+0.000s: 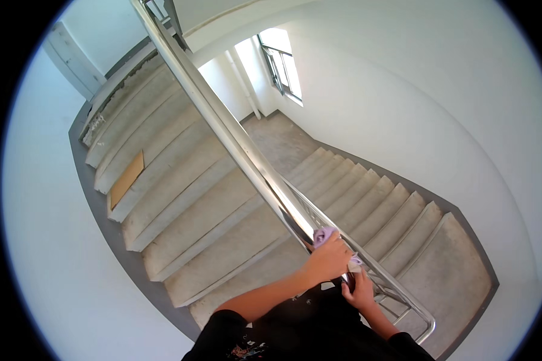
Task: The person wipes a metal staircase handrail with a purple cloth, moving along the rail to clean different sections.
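A polished metal handrail [253, 177] runs diagonally from the upper left down to my body. My left hand [329, 261] lies over the rail and holds a crumpled lilac cloth [324, 235] against its surface. One end of the cloth sticks out on the far side of that hand, by the fingers. Just below, my right hand [361, 291] grips the same rail, with the thumb on the near side. Its fingers are partly hidden behind the rail. Both forearms reach out from black short sleeves.
Concrete steps [198, 198] rise on the left, with a flat piece of brown board [127, 179] lying on them. Beyond the rail, a lower flight [366, 198] descends to a landing [280, 135] near an open window [282, 67]. A second metal railing [388, 282] borders that flight.
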Motion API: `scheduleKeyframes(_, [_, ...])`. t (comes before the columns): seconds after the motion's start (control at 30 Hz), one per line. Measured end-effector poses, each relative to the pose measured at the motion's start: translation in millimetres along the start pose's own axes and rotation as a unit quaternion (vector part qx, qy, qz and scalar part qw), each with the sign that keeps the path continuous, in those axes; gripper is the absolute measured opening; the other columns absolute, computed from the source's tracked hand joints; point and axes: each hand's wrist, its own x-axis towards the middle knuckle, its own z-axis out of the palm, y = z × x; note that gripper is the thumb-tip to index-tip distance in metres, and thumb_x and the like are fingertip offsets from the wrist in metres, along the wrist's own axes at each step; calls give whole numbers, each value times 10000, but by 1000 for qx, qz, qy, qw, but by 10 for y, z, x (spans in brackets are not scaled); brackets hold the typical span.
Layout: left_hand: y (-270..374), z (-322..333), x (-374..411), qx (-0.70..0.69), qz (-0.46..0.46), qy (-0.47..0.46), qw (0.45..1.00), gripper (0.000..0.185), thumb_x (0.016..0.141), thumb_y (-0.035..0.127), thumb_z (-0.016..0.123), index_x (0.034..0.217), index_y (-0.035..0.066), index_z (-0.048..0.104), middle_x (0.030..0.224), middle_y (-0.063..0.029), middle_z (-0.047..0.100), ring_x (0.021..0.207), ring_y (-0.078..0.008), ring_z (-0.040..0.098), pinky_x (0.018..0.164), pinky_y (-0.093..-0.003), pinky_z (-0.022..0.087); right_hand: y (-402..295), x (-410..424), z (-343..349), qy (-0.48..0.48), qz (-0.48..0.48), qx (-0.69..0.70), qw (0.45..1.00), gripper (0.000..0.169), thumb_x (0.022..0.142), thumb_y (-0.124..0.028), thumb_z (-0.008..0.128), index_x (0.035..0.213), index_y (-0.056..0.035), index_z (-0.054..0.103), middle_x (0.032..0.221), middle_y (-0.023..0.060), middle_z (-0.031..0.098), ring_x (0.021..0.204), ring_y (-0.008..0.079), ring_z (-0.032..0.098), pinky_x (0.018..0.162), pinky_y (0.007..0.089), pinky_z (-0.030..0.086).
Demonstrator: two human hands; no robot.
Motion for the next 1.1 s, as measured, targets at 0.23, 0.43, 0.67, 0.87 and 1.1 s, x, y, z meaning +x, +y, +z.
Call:
scheduleKeyframes(0.23, [-1244, -1226, -43, 56, -153, 146, 976, 271, 636, 84, 679, 897, 151, 710, 939, -49, 665, 1067, -276, 564, 1099, -511, 292, -66, 77, -30, 36, -9, 58, 998, 543, 734, -204, 701, 1228, -61, 528, 1135, 170, 590, 941, 374, 627, 784, 418, 533])
scheduleKeyframes(0.43, [-1334, -1213, -80, 130, -162, 170, 963, 373, 616, 69, 672, 978, 158, 693, 1042, -20, 655, 1164, -251, 536, 1133, -547, 236, -115, 103, -43, 34, -13, 94, 995, 531, 721, -152, 698, 1215, -55, 530, 1085, 163, 597, 917, 370, 623, 783, 404, 524])
scheduleKeyframes(0.67, [-472, -477, -36, 31, -52, 100, 993, 254, 690, 241, 675, 873, 65, 669, 882, -88, 651, 977, -259, 598, 1111, -531, 284, -100, 90, -64, 2, 25, 96, 995, 522, 731, -158, 692, 1215, -54, 527, 1083, 170, 602, 923, 383, 621, 790, 413, 521])
scheduleKeyframes(0.87, [295, 141, -66, 79, -4, 20, 997, 217, 669, 200, 644, 824, 48, 645, 767, -73, 601, 854, -247, 592, 1058, -448, 366, 137, -22, 59, -39, 56, 67, 995, 508, 766, -240, 710, 1197, -42, 529, 1041, 229, 609, 877, 447, 616, 729, 477, 516])
scheduleKeyframes(1.1, [37, 114, -248, 1, 69, 91, 993, 300, 653, 202, 658, 926, 78, 648, 895, -61, 620, 935, -225, 606, 1050, -452, 380, 158, -58, 102, -15, 50, 36, 998, 506, 776, -264, 709, 1184, -28, 525, 989, 237, 617, 879, 446, 616, 732, 492, 509])
